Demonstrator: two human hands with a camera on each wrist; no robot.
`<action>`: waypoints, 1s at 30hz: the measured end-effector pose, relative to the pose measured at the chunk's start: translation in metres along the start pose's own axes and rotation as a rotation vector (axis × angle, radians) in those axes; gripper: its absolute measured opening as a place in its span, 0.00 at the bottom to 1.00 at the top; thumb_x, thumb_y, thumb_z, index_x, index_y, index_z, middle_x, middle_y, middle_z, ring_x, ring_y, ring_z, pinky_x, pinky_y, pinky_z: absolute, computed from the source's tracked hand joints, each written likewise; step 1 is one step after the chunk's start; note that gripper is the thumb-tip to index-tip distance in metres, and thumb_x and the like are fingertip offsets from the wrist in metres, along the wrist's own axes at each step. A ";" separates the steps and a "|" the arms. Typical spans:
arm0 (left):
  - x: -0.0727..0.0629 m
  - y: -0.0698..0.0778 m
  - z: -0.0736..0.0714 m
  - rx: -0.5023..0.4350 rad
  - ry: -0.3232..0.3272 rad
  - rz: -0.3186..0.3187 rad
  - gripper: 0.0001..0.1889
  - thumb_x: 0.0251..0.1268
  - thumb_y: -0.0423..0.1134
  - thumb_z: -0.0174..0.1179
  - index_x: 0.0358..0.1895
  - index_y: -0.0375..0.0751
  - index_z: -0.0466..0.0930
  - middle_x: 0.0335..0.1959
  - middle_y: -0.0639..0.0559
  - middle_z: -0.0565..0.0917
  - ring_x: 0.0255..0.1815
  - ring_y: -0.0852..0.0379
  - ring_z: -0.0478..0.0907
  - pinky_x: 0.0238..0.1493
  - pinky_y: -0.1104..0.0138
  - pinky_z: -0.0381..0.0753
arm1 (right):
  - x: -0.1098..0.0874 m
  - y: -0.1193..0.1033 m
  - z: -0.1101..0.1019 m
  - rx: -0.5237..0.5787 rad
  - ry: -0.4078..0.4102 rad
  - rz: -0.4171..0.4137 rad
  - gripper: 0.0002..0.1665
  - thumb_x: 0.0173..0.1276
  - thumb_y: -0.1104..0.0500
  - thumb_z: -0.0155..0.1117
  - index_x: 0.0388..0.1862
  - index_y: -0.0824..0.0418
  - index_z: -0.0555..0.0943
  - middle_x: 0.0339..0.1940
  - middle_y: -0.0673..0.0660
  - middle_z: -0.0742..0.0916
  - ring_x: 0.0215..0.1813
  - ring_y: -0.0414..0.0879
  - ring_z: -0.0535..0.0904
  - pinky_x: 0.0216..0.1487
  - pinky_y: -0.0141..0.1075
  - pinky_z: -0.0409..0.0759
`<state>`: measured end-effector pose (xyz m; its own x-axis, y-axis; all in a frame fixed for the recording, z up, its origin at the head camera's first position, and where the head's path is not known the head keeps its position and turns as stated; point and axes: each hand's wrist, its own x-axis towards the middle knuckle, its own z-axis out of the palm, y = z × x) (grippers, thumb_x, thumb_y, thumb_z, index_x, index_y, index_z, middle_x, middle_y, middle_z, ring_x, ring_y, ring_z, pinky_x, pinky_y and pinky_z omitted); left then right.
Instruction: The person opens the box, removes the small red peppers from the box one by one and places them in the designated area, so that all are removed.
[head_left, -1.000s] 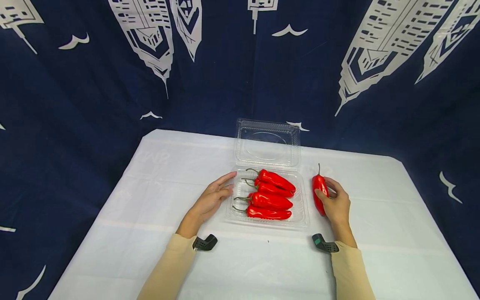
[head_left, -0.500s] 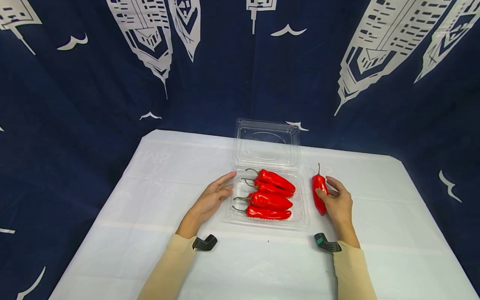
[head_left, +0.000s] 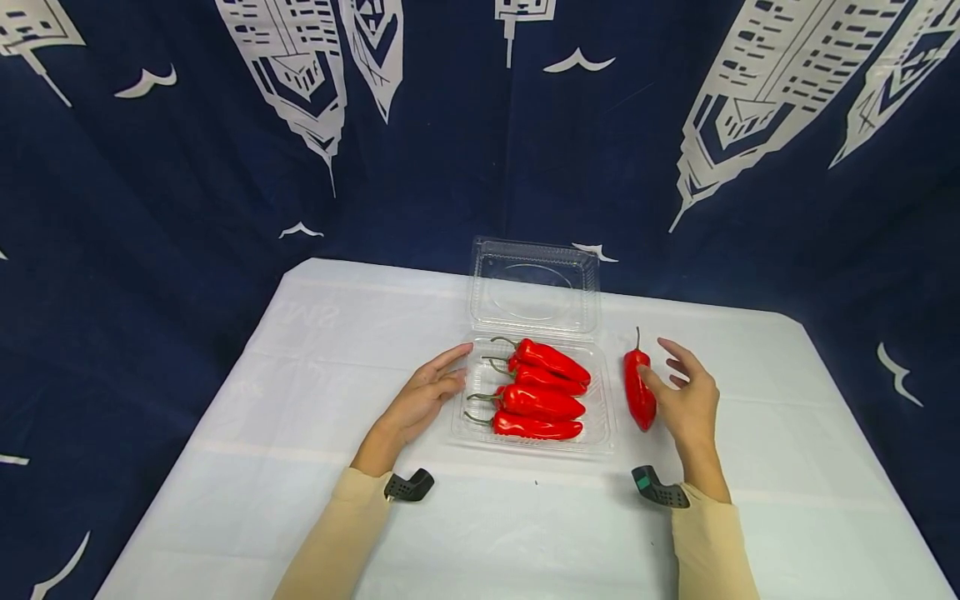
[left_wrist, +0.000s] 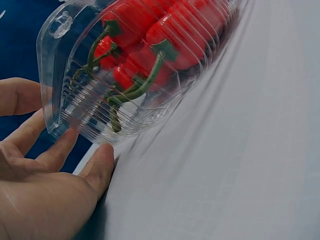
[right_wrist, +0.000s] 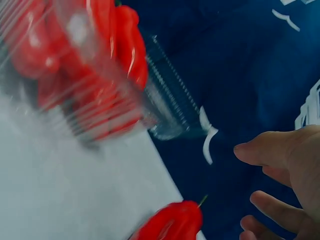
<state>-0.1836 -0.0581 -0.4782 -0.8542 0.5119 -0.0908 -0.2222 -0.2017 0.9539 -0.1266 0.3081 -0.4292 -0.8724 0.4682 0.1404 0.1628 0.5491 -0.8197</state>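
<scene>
A clear plastic clamshell box (head_left: 596, 437) lies on the table, holding several red peppers (head_left: 538, 402) with green stems pointing left. My left hand (head_left: 422, 402) is at the box's left side, its fingertips right at the wall with the fingers extended. In the left wrist view the fingers (left_wrist: 60, 150) rest against the ribbed corner. One loose red pepper (head_left: 639, 392) lies to the right of the box, stem away from me. My right hand (head_left: 688, 404) is just right of this pepper, fingers spread and holding nothing. In the right wrist view a gap shows between thumb and pepper (right_wrist: 172, 222).
The box's transparent lid (head_left: 535, 287) stands open at the back, near the far table edge. A white cloth covers the table (head_left: 315, 350). Behind it hangs a dark blue curtain (head_left: 450, 167) with white prints.
My right hand has let go of the loose pepper and drawn away to the right, its fingers opening. The pepper stays on the table. My left hand and the box have not moved.
</scene>
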 end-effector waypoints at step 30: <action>0.001 -0.003 -0.001 -0.006 0.013 0.004 0.34 0.67 0.25 0.49 0.77 0.46 0.61 0.81 0.51 0.55 0.81 0.43 0.51 0.79 0.52 0.50 | -0.024 -0.038 0.012 -0.007 -0.264 -0.457 0.27 0.61 0.66 0.74 0.61 0.57 0.81 0.62 0.60 0.82 0.57 0.59 0.81 0.54 0.42 0.84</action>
<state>-0.1840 -0.0581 -0.4812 -0.8612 0.5001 -0.0910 -0.2220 -0.2090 0.9524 -0.1172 0.2679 -0.4077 -0.9415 -0.0096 0.3370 -0.2586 0.6618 -0.7037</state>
